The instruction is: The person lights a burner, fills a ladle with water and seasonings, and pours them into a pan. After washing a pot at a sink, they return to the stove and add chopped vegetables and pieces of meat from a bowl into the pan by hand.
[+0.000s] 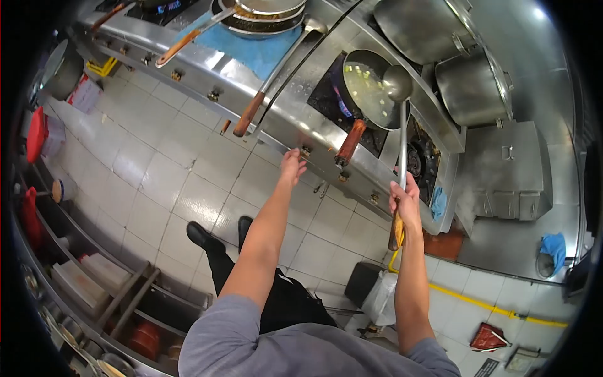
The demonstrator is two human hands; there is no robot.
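My right hand [405,202] is wrapped round the long handle of a ladle [403,141], above its wooden end. The ladle's round bowl [397,83] hangs at the right rim of a frying pan [365,119]. Cloudy liquid with pale green and white pieces [364,85] lies in the pan, and a blue flame [343,105] burns at its left edge. The pan's wooden handle [350,143] points toward me. Lower left of it, my left hand [293,167] has loosely curled, parted fingers, with fingertips right beside a stove knob [306,151] and nothing visible in them.
Left of the pan, another wooden-handled ladle [250,113] juts over the stove's front edge near stacked pans [264,25] on a blue cloth [254,53]. Large steel pots [468,88] stand behind. A second burner [414,160] lies beneath the ladle handle. Shelving [141,301] curves round the lower left.
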